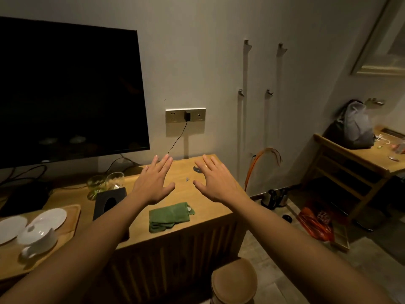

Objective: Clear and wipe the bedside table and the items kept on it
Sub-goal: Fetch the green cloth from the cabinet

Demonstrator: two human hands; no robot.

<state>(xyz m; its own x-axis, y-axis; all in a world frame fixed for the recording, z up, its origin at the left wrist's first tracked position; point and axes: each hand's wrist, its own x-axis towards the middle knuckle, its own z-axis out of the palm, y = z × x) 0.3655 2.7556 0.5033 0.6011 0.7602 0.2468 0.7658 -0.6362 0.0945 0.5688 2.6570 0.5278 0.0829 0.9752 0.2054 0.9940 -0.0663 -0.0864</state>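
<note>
Both my arms reach out over a wooden table (210, 213). My left hand (153, 181) and my right hand (215, 181) hover above its right half with fingers spread and straight, holding nothing. A folded green cloth (168, 217) lies on the tabletop just below and between the hands. A black tissue box (109, 201) stands left of the cloth. Two glasses (105, 183) sit behind it. A wooden tray (72, 216) at the left carries white plates (49, 219) and a white lidded cup (38, 235). Small dark scraps (197, 170) lie near my right fingers.
A large dark TV (68, 91) fills the left back, with cables behind it and a charger in the wall socket (186, 116). A round wooden stool (234, 281) stands below the table's front. Kettles (275, 197) and an orange bag (315, 224) lie on the floor; a second table (355, 161) is right.
</note>
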